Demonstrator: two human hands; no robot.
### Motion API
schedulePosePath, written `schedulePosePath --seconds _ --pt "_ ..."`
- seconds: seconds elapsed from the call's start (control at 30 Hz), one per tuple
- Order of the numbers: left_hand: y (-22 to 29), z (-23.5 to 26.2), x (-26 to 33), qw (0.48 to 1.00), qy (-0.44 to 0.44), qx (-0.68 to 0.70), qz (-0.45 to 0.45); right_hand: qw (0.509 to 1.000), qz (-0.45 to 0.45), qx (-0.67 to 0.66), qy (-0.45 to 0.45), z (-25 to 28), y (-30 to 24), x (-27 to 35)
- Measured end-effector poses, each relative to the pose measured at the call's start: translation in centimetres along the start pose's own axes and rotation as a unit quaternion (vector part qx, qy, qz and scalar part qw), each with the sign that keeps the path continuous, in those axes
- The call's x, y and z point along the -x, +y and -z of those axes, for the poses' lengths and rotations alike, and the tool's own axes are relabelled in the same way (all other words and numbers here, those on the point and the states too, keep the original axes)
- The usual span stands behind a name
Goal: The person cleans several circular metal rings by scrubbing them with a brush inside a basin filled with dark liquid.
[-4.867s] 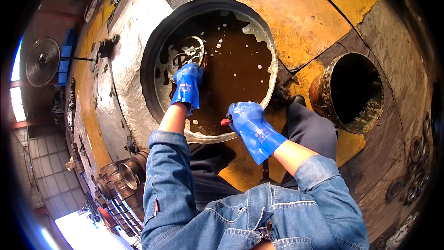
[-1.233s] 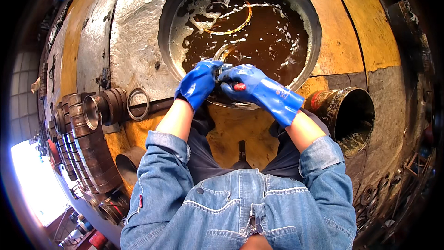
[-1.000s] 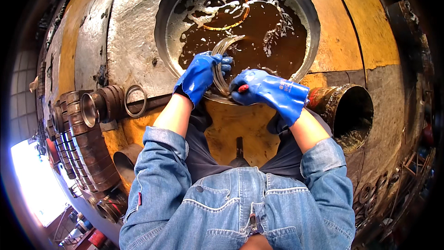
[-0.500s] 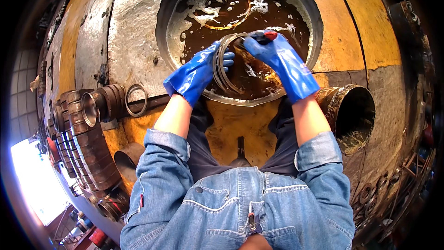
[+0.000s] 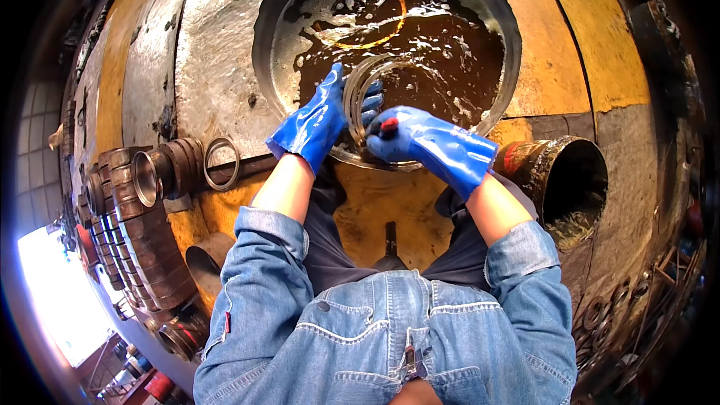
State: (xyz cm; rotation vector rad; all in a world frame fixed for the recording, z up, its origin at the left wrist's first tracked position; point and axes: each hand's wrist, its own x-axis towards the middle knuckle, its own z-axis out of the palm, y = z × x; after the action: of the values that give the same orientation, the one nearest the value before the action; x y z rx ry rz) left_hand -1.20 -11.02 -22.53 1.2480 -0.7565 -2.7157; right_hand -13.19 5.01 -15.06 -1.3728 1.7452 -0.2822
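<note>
Both my hands wear blue rubber gloves over a round tub (image 5: 225, 67) of brown oily liquid. My left hand (image 5: 319, 116) grips a bunch of thin grey metal rings (image 5: 360, 90), held upright at the tub's near rim. My right hand (image 5: 409, 139) is closed on a small red-tipped tool pressed against the lower part of the rings. Another ring (image 5: 367, 34) lies half sunk in the liquid farther back.
A single loose ring (image 5: 221, 163) and stacks of metal sleeves and rings (image 5: 142, 210) lie to the left on the worn yellow and grey bench. An open rusty cylinder (image 5: 570, 180) stands to the right of my right forearm.
The rings came up out of the liquid in my left hand. My right hand went out over the tub, then drew back to the near rim against the rings.
</note>
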Motion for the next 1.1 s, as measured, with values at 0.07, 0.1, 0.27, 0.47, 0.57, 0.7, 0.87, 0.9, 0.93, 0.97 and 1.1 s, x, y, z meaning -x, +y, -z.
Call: schedulePosePath --seconds 0.07,0.1,0.27,0.47,0.57,0.7,0.87,0.9,0.93,0.97,1.1 --pt "0.0 2.3 -0.8 0.999 -0.01 -0.034 -0.002 0.998 -0.045 0.014 -0.051 0.1 -0.7 0.3" --pt "0.0 2.5 -1.4 0.998 -0.021 -0.053 -0.002 0.998 -0.043 -0.009 -0.037 -0.8 1.2 -0.3" --pt "-0.5 0.1 1.3 0.994 -0.046 -0.103 -0.015 0.98 -0.196 -0.025 0.022 3.0 3.8 0.7" --pt "-0.3 -1.9 5.2 0.98 -0.048 -0.172 -0.091 0.927 -0.12 -0.281 0.219 5.9 4.5 1.0" --pt "-0.6 -2.9 4.8 0.967 -0.047 -0.221 -0.12 0.808 0.148 -0.569 0.037 5.1 8.5 -4.2" --pt "-0.7 -1.6 4.8 0.964 -0.005 -0.238 -0.119 0.939 -0.012 -0.251 0.235 5.3 -0.5 -1.6" --pt "-0.6 -1.9 4.3 0.964 -0.01 -0.221 -0.15 0.862 -0.142 -0.279 0.4 5.1 6.1 -2.9" --pt "-0.6 -1.9 4.4 0.963 -0.007 -0.22 -0.156 0.824 -0.141 -0.314 0.45 4.7 5.9 -2.1" --pt "-0.7 -1.7 4.4 0.963 0.001 -0.215 -0.16 0.827 -0.111 -0.344 0.43 4.9 5.7 -1.8" --pt "-0.6 -1.6 4.4 0.965 0.009 -0.208 -0.158 0.849 -0.059 -0.38 0.363 5.2 5.5 -1.8" --pt "-0.8 -1.6 3.8 0.964 0.028 -0.212 -0.16 0.927 0.053 -0.333 0.164 5.5 1.6 -1.9"
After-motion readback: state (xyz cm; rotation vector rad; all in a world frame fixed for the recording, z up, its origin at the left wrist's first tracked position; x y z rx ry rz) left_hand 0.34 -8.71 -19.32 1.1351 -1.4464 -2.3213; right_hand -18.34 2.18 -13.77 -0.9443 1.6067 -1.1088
